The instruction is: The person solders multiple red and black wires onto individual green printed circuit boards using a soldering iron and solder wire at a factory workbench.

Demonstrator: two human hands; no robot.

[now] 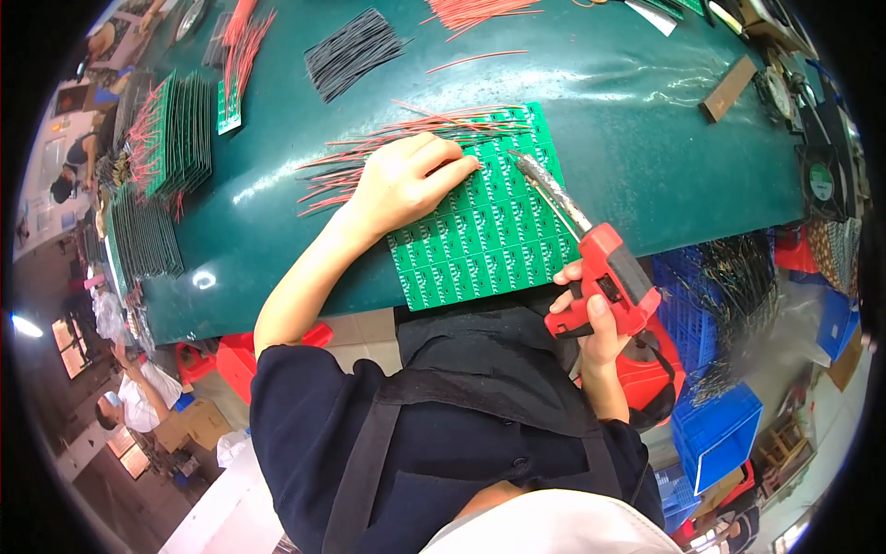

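Note:
A green circuit board panel [489, 245], marked in a grid of small repeated boards, lies at the table's near edge. Red and black wires [346, 166] stretch leftward from its upper rows. My left hand [406, 183] rests over these wires and the board, thumb and forefinger pinched at the panel's surface. What sits between those fingertips is too small to make out. In my right hand [595, 319] is a red and black soldering gun [614, 277], its metal tip pointing up-left at the panel's upper part, close to the left fingertips.
A bundle of black wires [353, 54] and a pile of red wires [475, 11] lie at the back of the green table [277, 249]. Stacked boards [180, 134] stand at left. A brown block [729, 88] lies at right, above a small fan [821, 180]. Blue crates [724, 439] stand below.

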